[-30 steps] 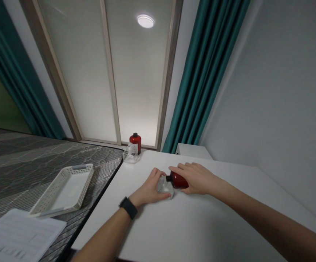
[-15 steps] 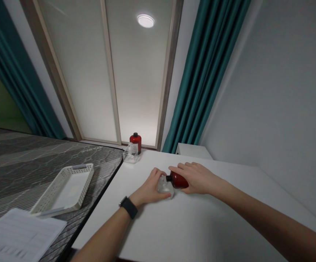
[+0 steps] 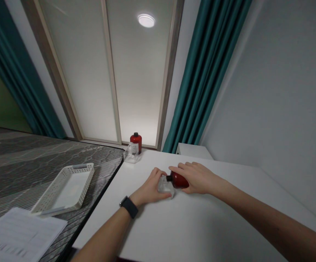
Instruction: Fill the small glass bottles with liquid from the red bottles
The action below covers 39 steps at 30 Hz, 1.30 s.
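My right hand (image 3: 196,177) is wrapped round a dark red bottle (image 3: 179,181) with a black neck. The bottle is tipped on its side, its neck pointing left over a small clear container (image 3: 165,186). My left hand (image 3: 152,187) grips that container from the left, thumb in front and fingers behind, on the white table (image 3: 174,229). Any liquid leaving the bottle is too small to make out. Farther back, a second red bottle (image 3: 139,140) with a black cap stands upright. A clear plastic container (image 3: 130,156) is in front of it and partly covers it.
On the grey patterned surface at left lie a white perforated basket (image 3: 85,185) and printed papers (image 3: 18,233). A white cabinet (image 3: 193,151) is behind the table. Teal curtains (image 3: 198,80) hang beside frosted sliding doors (image 3: 138,80). A grey wall (image 3: 289,91) bounds the right side.
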{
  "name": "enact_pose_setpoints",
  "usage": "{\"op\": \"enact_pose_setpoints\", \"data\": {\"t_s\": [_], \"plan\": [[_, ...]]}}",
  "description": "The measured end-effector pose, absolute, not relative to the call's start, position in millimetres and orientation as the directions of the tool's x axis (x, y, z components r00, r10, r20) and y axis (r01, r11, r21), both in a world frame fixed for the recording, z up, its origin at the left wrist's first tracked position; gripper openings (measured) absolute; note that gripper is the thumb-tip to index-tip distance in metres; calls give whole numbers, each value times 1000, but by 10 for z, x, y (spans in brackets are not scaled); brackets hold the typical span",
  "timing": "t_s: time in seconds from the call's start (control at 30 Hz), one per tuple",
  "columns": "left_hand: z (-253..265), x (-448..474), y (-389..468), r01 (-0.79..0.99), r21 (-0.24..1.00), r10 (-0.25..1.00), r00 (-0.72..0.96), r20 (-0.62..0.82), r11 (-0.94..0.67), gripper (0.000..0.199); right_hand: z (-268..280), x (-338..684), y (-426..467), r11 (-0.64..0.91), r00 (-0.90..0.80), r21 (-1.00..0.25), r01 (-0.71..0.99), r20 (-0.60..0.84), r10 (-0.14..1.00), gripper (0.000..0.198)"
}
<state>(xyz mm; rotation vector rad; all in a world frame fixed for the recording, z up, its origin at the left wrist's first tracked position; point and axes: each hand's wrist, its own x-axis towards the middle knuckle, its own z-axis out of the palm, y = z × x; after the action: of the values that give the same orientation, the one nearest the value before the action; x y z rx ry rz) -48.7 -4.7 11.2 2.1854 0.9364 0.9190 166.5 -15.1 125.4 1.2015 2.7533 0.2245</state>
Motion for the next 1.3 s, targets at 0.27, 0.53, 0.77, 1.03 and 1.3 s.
{"op": "enact_pose_setpoints", "data": {"t_s": [0.27, 0.53, 0.77, 1.03, 1.3], "plan": [[106, -485, -46, 364, 722, 774, 513, 371, -588, 58, 1259, 1661, -151, 678, -681, 184, 712, -58, 730, 75], [120, -496, -27, 360, 736, 775, 528, 346, -574, 66, 1268, 1663, -165, 673, -677, 186, 715, -53, 734, 74], [145, -546, -7, 330, 757, 763, 559, 325, -564, 66, 1273, 1658, -164, 669, -672, 189, 719, -57, 739, 74], [183, -588, -12, 305, 772, 752, 580, 314, -558, 51, 1264, 1663, -157, 676, -681, 199, 709, -54, 730, 73], [205, -638, 9, 283, 767, 755, 543, 366, -575, 31, 1257, 1661, -158, 675, -681, 204, 709, -50, 731, 71]]}}
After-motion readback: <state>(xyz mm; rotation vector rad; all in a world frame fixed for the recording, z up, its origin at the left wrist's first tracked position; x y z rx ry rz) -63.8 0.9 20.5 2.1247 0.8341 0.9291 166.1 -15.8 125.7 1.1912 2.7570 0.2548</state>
